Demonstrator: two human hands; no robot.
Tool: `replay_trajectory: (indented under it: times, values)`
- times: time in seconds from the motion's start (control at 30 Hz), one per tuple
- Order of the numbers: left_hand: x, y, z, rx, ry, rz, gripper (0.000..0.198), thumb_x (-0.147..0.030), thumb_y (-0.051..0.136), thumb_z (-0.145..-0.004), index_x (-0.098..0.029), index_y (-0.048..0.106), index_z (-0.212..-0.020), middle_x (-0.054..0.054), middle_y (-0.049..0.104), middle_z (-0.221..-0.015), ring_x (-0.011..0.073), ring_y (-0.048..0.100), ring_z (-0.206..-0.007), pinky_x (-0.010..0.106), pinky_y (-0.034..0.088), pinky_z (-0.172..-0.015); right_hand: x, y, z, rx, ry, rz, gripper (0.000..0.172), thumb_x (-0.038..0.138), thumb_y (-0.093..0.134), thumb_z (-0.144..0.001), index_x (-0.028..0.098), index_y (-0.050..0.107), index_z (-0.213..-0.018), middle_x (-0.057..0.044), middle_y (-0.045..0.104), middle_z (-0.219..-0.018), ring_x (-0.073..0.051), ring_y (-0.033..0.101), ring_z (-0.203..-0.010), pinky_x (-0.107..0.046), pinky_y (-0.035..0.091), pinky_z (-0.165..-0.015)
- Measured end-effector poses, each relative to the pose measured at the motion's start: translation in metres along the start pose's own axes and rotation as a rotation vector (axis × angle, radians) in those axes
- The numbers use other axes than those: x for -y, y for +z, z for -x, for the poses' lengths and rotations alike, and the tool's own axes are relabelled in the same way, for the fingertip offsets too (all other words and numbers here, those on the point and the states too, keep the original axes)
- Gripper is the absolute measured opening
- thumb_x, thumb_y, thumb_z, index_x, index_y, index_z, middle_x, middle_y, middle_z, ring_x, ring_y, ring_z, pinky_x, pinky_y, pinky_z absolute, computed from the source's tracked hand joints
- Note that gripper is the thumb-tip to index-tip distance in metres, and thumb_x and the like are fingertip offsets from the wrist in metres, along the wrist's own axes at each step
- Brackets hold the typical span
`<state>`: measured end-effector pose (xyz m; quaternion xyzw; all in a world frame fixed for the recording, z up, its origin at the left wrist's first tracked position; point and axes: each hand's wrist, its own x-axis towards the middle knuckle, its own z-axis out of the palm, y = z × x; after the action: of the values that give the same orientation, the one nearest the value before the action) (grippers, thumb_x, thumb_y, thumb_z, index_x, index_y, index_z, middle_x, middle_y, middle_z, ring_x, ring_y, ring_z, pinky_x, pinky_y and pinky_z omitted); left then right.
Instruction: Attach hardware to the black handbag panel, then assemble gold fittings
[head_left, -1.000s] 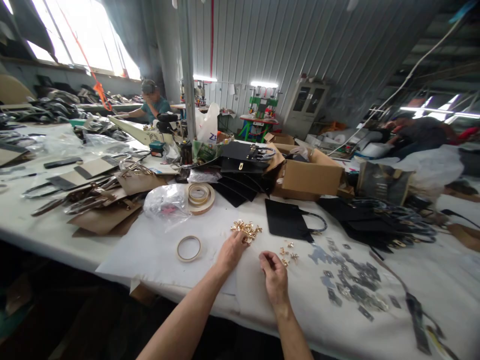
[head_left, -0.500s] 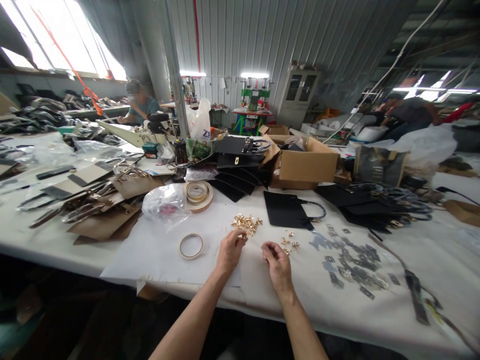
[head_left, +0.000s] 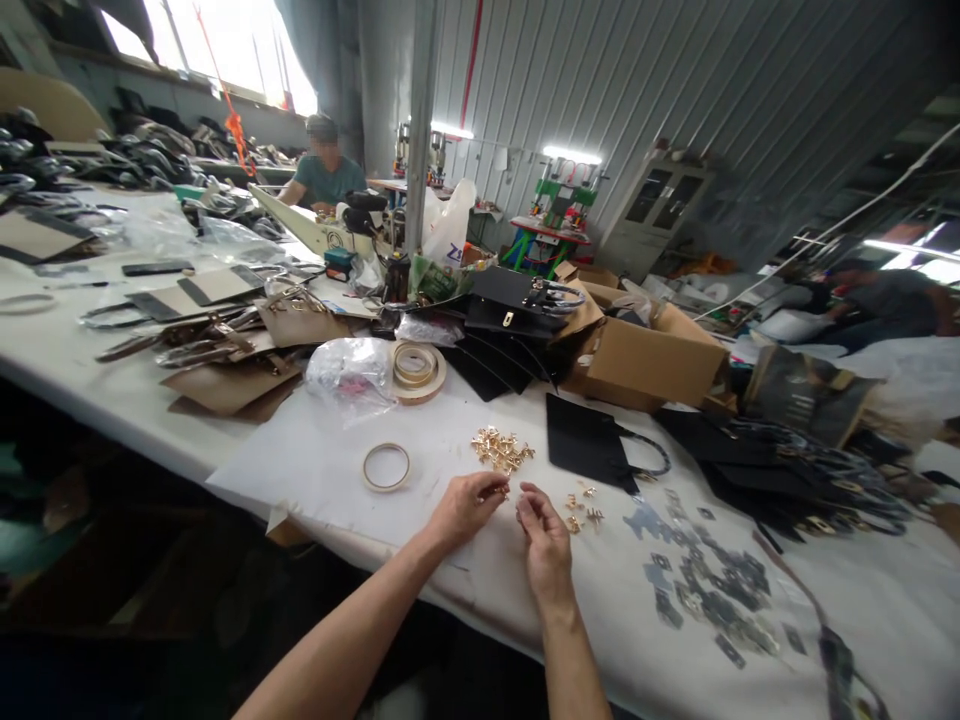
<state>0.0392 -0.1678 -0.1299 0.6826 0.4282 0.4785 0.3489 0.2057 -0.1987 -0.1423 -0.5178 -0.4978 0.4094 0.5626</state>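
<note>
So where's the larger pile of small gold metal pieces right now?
In the head view, that pile of gold metal pieces lies near the middle, just beyond the left hand and left of the flat black bag.

Long work table (head_left: 615, 600) with an off-white covering. Centre: heap of gold-coloured fittings (head_left: 501, 450), with a smaller scatter of the same to its right; farther right, loose flat metal plates (head_left: 701, 570). Left of the heap: white sheet (head_left: 300, 478) bearing a tape ring (head_left: 386, 488). Behind: black bag piece (head_left: 585, 440) with looped handle, and open cardboard box (head_left: 652, 362). Farther left: overlapping brown bag pieces (head_left: 234, 388)
</note>
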Motion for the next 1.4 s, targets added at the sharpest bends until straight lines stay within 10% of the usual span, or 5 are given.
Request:
replay_trajectory:
  times: [0.2, 1.1, 1.4]
  values:
    - [0.001, -0.001, 0.0, -0.002, 0.02, -0.038, 0.026, -0.018, 0.068, -0.09, -0.022, 0.077, -0.114, 0.004, 0.08, -0.099, 0.0165, 0.075, -0.084, 0.025, 0.059, -0.079, 0.005, 0.002, 0.002, 0.068, 0.016, 0.028, 0.024, 0.046, 0.071, -0.089, 0.022, 0.072, -0.089, -0.008, 0.064, -0.129, -0.026, 0.057, -0.124, -0.037, 0.044, -0.108]
    - [0.004, 0.0, 0.002, 0.016, 0.026, -0.009, 0.025, -0.023, 0.068, -0.09, -0.021, 0.079, -0.113, 0.007, 0.08, -0.101, 0.0179, 0.074, -0.085, 0.027, 0.059, -0.079, 0.0, 0.009, 0.0, 0.066, -0.095, 0.144, 0.023, 0.045, 0.067, -0.092, 0.023, 0.071, -0.096, -0.006, 0.07, -0.108, -0.024, 0.064, -0.109, -0.039, 0.05, -0.101]
    - [-0.003, -0.011, 0.0, 0.125, -0.067, 0.126, 0.028, -0.025, 0.069, -0.089, -0.022, 0.079, -0.115, 0.004, 0.082, -0.098, 0.0197, 0.075, -0.082, 0.026, 0.06, -0.075, 0.004, 0.007, -0.007, 0.136, 0.08, 0.009, 0.042, 0.05, 0.077, -0.084, 0.022, 0.065, -0.112, -0.007, 0.074, -0.101, -0.023, 0.069, -0.092, -0.037, 0.057, -0.086]
